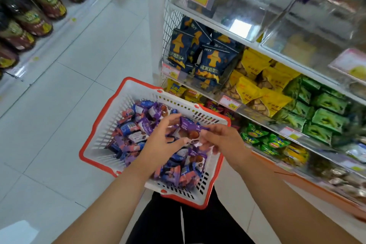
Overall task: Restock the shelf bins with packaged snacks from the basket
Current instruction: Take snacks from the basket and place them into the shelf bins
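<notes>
**Op:** Both hands over the basket (95, 140). Left hand (162, 140) and right hand (221, 140) both pinch the same small bundle of purple snack packs (187, 128), held just above the pile (138, 128) in the basket.

**Eng:** Edges?

**Op:** Basket's red rim sits just beside the shelf unit (257, 46) on my right. Open floor tile (79, 77) to the left, bottles (35, 6) well apart along the far left edge.

**Eng:** Bins?

**Op:** Blue bags (208, 61), yellow bags (255, 85), green packs (324, 113) fill the middle tiers. Upper clear bins (247, 6) blurred, I can't read the contents. Lower right shelf smeared and cut off by the frame. How many packs are in the bundle, I can't tell.
</notes>
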The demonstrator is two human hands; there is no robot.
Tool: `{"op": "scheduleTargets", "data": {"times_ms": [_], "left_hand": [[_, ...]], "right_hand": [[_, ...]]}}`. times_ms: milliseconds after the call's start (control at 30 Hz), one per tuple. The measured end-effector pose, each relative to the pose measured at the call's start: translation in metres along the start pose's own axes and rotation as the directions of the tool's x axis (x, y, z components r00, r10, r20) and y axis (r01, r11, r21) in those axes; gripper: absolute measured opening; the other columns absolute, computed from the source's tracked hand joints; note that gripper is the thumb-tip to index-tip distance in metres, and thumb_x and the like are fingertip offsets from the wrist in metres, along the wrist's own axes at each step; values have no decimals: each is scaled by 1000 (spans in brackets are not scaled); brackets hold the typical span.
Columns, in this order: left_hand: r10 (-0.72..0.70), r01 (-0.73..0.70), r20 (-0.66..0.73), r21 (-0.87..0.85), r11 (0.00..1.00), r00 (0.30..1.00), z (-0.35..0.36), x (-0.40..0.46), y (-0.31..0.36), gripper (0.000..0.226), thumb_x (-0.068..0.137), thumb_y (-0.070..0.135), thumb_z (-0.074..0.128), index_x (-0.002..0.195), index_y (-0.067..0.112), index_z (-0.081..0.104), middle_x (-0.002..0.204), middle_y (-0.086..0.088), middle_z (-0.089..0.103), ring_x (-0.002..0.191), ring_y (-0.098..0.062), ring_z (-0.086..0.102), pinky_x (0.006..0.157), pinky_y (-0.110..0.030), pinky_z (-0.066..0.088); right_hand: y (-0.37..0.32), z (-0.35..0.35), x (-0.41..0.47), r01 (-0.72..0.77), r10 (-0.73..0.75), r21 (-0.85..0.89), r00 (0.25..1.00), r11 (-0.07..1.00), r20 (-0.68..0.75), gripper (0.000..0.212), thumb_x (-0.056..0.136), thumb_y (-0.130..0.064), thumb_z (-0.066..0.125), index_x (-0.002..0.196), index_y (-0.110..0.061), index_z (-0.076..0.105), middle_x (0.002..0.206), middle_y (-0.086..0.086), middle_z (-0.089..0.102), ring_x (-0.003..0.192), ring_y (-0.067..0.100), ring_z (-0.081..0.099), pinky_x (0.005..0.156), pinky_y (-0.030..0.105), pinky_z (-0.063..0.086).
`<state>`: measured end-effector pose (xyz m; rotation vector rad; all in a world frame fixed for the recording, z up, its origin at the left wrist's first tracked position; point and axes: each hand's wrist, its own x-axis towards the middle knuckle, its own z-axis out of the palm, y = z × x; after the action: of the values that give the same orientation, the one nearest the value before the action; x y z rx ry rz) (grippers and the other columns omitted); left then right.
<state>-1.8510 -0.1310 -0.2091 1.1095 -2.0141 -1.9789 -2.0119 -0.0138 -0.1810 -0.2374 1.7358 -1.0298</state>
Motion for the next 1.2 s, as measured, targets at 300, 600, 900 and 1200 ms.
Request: {"op": "scheduleTargets", "data": {"times_ms": [300,600,900,1200], "left_hand": [[13,-15,-11,-258,966,1000,25,3,66,55,78,38,79,125,54,55,129,13,60,120,-2,56,98,-40,52],[168,-232,279,218,948,946,39,21,151,35,84,24,76,109,33,53,87,15,64,72,5,61,68,-17,48],[269,-252,241,-101,963,932,57,39,188,44,84,20,75,120,29,51,112,10,63,95,3,65,80,-18,55],[459,-460,130,-20,888,879,69,61,217,22,90,15,69,107,29,63,94,20,70,87,2,65,78,-14,50]], "right_hand": [[-31,-29,-36,71,-55,266,996,961,-67,26,91,-40,60,96,-15,67,76,4,61,49,11,48,58,27,37],[-80,-94,-61,406,-457,-471,889,783,7,40,78,-41,75,111,-53,57,95,-23,68,71,11,54,71,27,48],[-104,-123,-62,441,-426,106,894,891,-140,22,81,-23,69,98,-9,65,81,2,74,71,14,71,54,20,51],[-126,-146,-67,525,-548,-156,803,836,-234,30,67,-30,75,95,-23,65,85,-13,74,83,5,68,72,22,51]]}}
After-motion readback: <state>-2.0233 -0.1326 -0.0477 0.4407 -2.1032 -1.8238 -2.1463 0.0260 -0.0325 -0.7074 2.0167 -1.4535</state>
